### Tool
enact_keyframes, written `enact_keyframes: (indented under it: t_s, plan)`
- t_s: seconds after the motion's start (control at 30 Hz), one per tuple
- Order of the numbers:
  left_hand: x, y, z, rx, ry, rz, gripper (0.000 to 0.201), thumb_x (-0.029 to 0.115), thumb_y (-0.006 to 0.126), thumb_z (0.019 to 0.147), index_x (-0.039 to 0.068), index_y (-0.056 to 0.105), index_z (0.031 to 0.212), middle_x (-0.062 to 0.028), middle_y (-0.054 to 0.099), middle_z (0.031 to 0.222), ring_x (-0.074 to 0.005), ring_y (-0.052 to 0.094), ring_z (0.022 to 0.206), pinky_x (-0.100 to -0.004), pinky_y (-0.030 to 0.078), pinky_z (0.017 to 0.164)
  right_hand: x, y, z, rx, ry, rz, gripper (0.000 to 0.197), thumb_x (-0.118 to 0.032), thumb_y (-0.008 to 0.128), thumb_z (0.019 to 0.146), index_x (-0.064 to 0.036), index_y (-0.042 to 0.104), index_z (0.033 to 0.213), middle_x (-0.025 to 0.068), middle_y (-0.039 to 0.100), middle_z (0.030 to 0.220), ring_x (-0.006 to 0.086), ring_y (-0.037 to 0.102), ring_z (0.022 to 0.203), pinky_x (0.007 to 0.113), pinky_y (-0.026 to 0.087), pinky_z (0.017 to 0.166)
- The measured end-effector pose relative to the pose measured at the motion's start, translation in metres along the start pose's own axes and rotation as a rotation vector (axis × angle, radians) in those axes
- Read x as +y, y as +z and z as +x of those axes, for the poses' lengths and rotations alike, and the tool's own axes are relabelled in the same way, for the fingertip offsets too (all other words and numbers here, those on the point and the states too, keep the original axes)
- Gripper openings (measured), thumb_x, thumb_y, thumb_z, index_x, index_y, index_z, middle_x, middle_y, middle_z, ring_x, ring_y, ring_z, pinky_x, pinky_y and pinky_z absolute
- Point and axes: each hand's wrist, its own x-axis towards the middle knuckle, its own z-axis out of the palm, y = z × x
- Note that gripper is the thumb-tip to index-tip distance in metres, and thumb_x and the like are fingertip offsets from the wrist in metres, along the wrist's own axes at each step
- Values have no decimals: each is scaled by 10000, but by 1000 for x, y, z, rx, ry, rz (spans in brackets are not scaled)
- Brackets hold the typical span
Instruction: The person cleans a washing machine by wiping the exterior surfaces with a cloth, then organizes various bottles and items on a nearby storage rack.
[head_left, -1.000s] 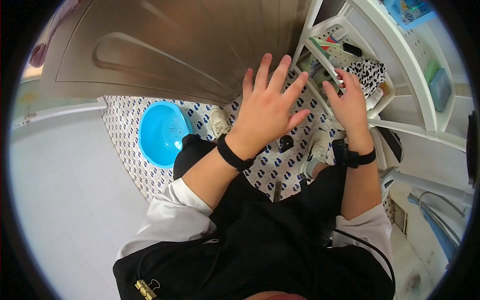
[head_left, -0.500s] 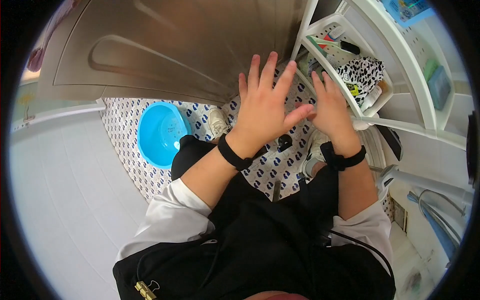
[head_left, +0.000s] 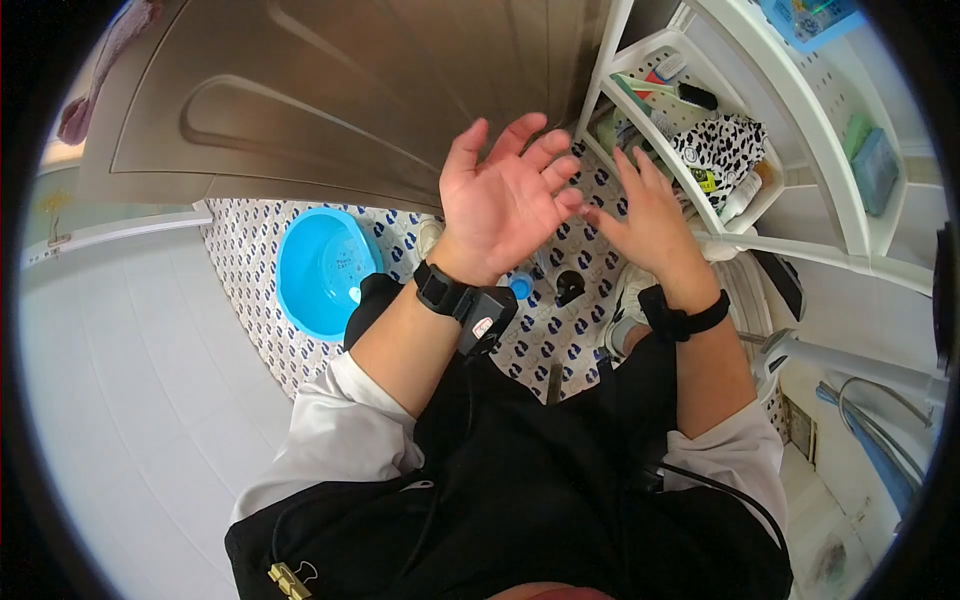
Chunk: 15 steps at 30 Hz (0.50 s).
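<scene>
My left hand (head_left: 507,203) is raised in front of me with its palm turned up and its fingers spread, slightly curled; nothing lies in it. A black strap with a small dark box (head_left: 487,318) circles that wrist. Close by on the right, my right hand (head_left: 647,222) shows its back, fingers stretched and thumb apart, also without anything in it. A black wristband (head_left: 686,316) is on this wrist. The two hands are near each other, the right thumb close to the left fingers. Below them on the floor is a small blue round object (head_left: 520,286), partly hidden.
A light blue basin (head_left: 330,322) stands on the patterned floor (head_left: 245,240) at left. A brown door (head_left: 330,60) spans the far side. At right, a white corner shelf (head_left: 850,200) holds a brush, a spotted cloth (head_left: 722,150) and bottles. A floor drain (head_left: 570,287) lies between my feet.
My left hand has turned over from back-up to palm-up, its fingers now more curled. The right hand has shifted slightly, its thumb now showing. The blue round object has come into sight.
</scene>
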Motion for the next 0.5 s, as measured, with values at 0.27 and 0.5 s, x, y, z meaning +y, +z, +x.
enact_keyframes:
  t_s: [0.27, 0.5]
  plan:
    - [-10, 35, -4, -189, -98, 11, 946, 864, 357, 912, 296, 228, 1658, -150, 152, 1728, -412, 172, 1575, -735, 194, 1197, 16, 11, 0, -84, -27, 21, 885, -376, 757, 828, -109, 384, 1585, 279, 368, 1596, 477, 425, 1423, 563, 386, 1147]
    - [-13, 38, 6, -199, -92, 45, 951, 858, 392, 904, 291, 250, 1653, -137, 166, 1728, -410, 193, 1571, -721, 227, 1189, 28, 3, 4, -49, 89, 489, 781, -414, 658, 963, -40, 360, 1580, 235, 394, 1597, 420, 443, 1432, 512, 388, 1159]
